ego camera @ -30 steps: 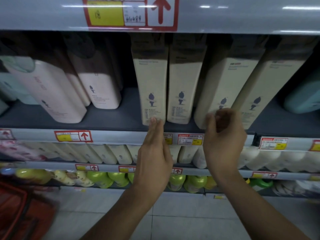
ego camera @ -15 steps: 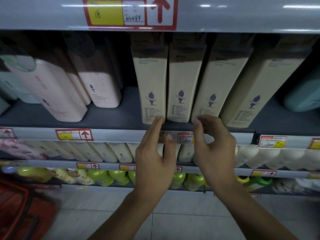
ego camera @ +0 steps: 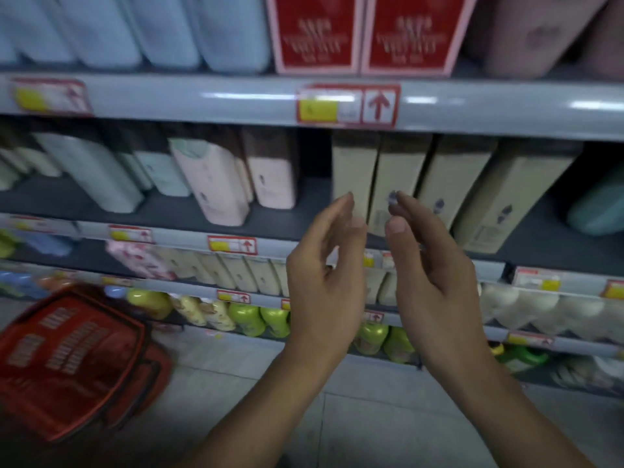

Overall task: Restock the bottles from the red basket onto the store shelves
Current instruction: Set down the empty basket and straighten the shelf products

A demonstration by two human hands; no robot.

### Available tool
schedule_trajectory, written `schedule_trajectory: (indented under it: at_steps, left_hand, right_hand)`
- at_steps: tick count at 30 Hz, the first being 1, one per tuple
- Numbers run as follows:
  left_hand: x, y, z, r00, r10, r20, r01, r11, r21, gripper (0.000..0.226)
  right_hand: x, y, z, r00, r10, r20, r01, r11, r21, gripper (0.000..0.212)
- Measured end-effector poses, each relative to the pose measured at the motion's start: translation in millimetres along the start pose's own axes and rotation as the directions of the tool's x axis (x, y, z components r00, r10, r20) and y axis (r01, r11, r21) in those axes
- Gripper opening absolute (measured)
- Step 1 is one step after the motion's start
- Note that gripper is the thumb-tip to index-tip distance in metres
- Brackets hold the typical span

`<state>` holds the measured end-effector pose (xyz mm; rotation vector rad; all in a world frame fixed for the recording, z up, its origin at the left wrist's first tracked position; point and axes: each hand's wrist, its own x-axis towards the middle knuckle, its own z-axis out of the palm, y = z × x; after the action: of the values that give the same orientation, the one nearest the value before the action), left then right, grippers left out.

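red basket [ego camera: 72, 359] blurred, cut off at left edge

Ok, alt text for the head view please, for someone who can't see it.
Two empty hands, left hand and right hand, are raised with relaxed fingers before a row of beige bottles on a store shelf. A red basket sits on the floor at lower left.

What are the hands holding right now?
Nothing. The left hand and the right hand are both empty, fingers loose, raised in front of the tan bottles on the shelf.
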<state>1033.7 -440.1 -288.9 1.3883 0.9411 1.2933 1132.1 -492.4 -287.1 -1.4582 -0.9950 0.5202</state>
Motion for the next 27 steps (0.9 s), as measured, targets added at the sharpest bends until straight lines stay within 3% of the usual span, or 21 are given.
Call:
schedule_trajectory:
  at_steps: [4, 10, 13, 17, 19, 21, 23, 27]
  left_hand:
    - [1.8, 110.6, -55.0, 0.994, 0.104, 0.029, -0.103, 0.994, -0.046, 0.034]
    - [-7.3, 264.8, -132.0, 0.968, 0.234, 0.088, -0.233, 0.972, -0.025, 0.038]
    - [-19.7, 317.1, -170.7, 0.971, 0.235, 0.045, -0.232, 0.971, -0.052, 0.039]
    - [-47.9, 375.3, -234.7, 0.97, 0.243, -0.03, -0.244, 0.969, -0.037, 0.04]
    - [-69.0, 398.2, -272.6, 0.967, 0.251, -0.045, -0.252, 0.968, -0.009, 0.05]
    - [-88.8, 416.5, -313.9, 0.962, 0.269, -0.053, -0.268, 0.963, 0.036, 0.055]
    - [-103.1, 433.3, -352.4, 0.952, 0.296, -0.078, -0.29, 0.953, 0.084, 0.054]
    - [-125.1, 455.9, -415.5, 0.934, 0.311, -0.174, -0.291, 0.948, 0.132, 0.045]
  right_hand:
    - [-10.1, -109.8, 1.9, 0.982, -0.107, 0.154, 0.094, 0.992, 0.09, 0.056]
    - [-29.3, -264.5, 16.5, 0.952, -0.243, 0.187, 0.205, 0.957, 0.203, 0.055]
    - [-55.9, -318.0, 32.4, 0.933, -0.273, 0.235, 0.224, 0.951, 0.215, 0.058]
    - [-81.7, -371.6, 56.4, 0.917, -0.301, 0.261, 0.256, 0.947, 0.195, 0.052]
    - [-88.5, -395.3, 68.2, 0.934, -0.201, 0.294, 0.133, 0.963, 0.236, 0.036]
    - [-103.4, -415.8, 77.8, 0.907, -0.23, 0.353, 0.146, 0.957, 0.25, 0.045]
    - [-118.7, -436.7, 84.8, 0.932, -0.178, 0.316, 0.101, 0.964, 0.245, 0.074]
    - [-170.3, -471.3, 95.2, 0.881, -0.334, 0.334, 0.247, 0.929, 0.276, 0.055]
